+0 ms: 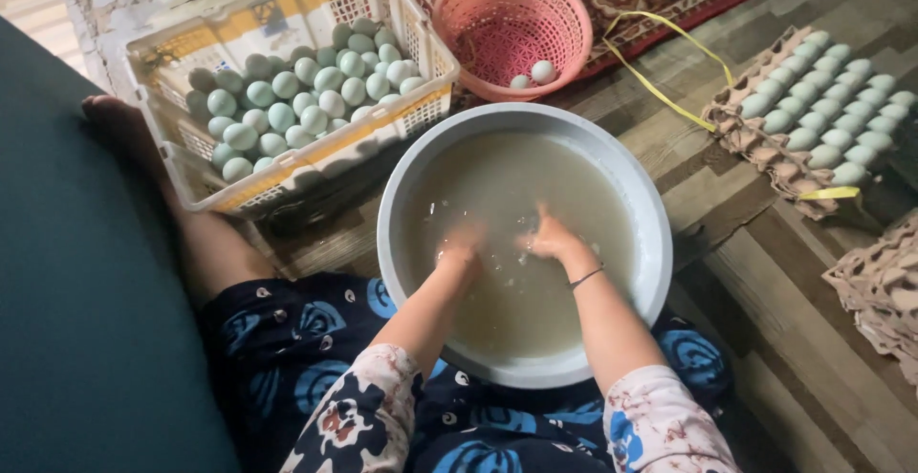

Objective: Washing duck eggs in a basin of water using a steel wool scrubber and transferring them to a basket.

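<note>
Both hands are dipping into a grey basin (402,181) filled with cloudy water, the basin sitting on the wooden floor (765,272) between the person's knees. The left hand (461,243) is lying half under the murky water; its fingers are hidden, so whether they are curled round anything cannot be told. The right hand (550,239), close beside it and with a thin dark band on the wrist, is poking up through the water; the fingers look loosely bent, but their hold, if any, cannot be told either. To the upper left, just beside the basin, a white and yellow plastic crate (182,47) is holding many pale green eggs (306,90). Beyond the basin a pink basket (478,4) is holding two eggs. Off to the right, a cardboard tray (741,133) is carrying rows of pale eggs.
</note>
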